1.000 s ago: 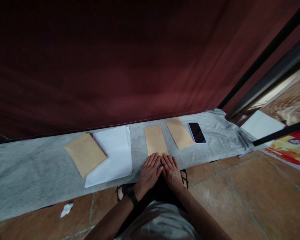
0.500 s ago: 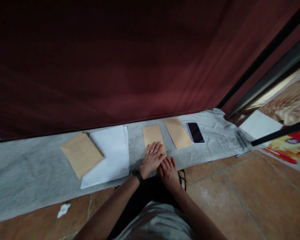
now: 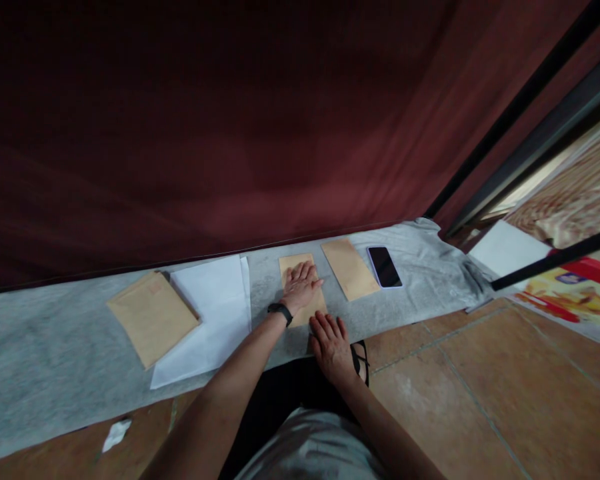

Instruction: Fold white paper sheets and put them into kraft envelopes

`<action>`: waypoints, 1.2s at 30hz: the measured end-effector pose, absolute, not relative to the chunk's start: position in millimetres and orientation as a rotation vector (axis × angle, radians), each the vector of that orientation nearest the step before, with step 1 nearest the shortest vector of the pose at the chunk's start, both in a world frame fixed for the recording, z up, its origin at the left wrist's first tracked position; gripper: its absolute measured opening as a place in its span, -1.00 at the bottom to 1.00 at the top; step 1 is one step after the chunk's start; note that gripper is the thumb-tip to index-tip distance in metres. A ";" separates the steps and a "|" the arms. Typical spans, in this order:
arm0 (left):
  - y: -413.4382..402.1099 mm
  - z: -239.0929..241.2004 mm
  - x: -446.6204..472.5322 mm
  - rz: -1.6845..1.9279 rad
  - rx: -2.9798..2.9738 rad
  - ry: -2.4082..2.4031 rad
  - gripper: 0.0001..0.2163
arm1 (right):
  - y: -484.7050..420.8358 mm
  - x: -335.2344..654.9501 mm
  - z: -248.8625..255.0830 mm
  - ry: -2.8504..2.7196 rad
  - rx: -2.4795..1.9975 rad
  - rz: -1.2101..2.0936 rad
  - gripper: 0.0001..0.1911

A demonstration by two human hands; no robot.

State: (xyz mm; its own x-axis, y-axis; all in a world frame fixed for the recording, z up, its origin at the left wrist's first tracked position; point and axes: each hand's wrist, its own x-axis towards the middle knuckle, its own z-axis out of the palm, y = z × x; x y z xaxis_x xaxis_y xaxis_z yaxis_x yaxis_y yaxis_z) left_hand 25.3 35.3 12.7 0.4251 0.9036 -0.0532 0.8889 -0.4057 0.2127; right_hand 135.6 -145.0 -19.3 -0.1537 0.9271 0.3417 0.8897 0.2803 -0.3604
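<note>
My left hand (image 3: 301, 287), with a black band on its wrist, lies flat with fingers stretched over a brown paper envelope (image 3: 307, 315). The envelope rests on the grey cloth, its upper edge and lower right part showing around the hand. At the envelope's lower edge, my right hand (image 3: 333, 348) rests palm down, fingers slightly spread and holding nothing. A second brown envelope (image 3: 350, 270) lies to the right, touched by neither hand. On the left, a stack of brown envelopes (image 3: 153, 320) partly covers several white paper sheets (image 3: 215, 300).
A phone (image 3: 385, 267) lies right of the second envelope on the grey cloth (image 3: 40, 360). Dark red fabric (image 3: 280, 133) rises behind. Black bars (image 3: 520, 113) and a colourful printed box (image 3: 575, 293) are at the right. A crumpled white scrap (image 3: 116, 435) lies on the tiled floor.
My left hand has slid up the envelope, away from my body, uncovering its lower part. My right hand stays near the lower edge, now apart from the left. The view has shifted slightly.
</note>
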 end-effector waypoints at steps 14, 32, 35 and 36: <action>-65.4 -8.3 -19.2 0.272 2.695 1.284 -0.50 | -145.2 136.7 -19.7 -2.074 -1.617 0.115 -0.54; -120.1 -4.5 -54.6 0.287 2.792 1.279 -0.40 | -144.0 167.7 -17.6 -1.986 -1.717 0.133 -0.53; -120.9 -5.5 -54.1 0.274 2.788 1.297 -0.39 | -135.9 162.5 -14.4 -1.904 -1.791 0.164 -0.56; -121.0 -5.6 -53.7 0.267 2.786 1.305 -0.39 | -132.4 160.2 -12.9 -1.863 -1.813 0.194 -0.57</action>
